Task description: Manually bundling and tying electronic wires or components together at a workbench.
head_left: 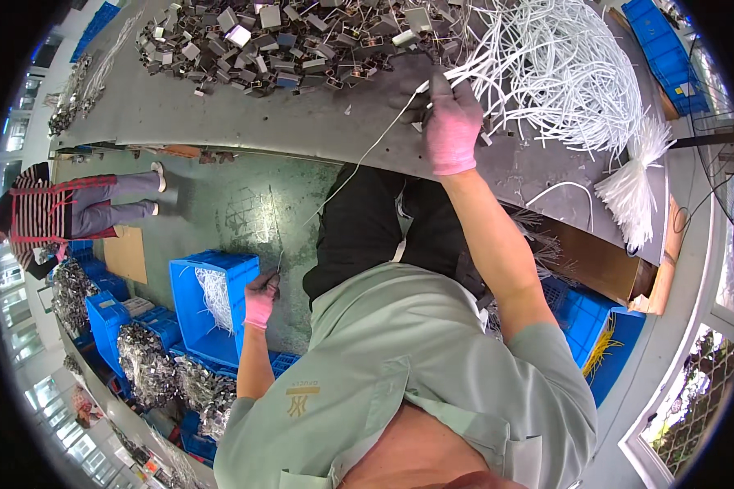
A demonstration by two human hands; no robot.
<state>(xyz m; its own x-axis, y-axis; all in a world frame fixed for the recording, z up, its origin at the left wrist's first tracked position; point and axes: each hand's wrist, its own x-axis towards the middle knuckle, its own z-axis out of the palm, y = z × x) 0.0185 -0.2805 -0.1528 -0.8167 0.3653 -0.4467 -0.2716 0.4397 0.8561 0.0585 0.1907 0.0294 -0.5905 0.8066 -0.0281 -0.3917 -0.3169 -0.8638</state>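
Observation:
My right hand (453, 122), in a pink glove with dark grey fingers, is over the table and closed on white cables (462, 75). A thin pale wire (373, 148) runs from its fingertips down past the table edge. Beside that hand lies a large heap of white cables (567, 73); just beyond its fingers spreads a pile of small metal-cased parts (277, 45). Down at my left side, my left hand (261, 300), gloved alike, is closed with a thin strand at its fingertips. It is next to a blue crate (240, 281) holding white cables (213, 295).
The grey table (245, 122) spans the far side. A tied white cable bundle (634, 183) hangs over its right edge. Blue crates (106, 326) and heaped metal parts (147, 363) stand at left. Another person (65, 208) is farther left. An open carton (591, 257) sits under the table.

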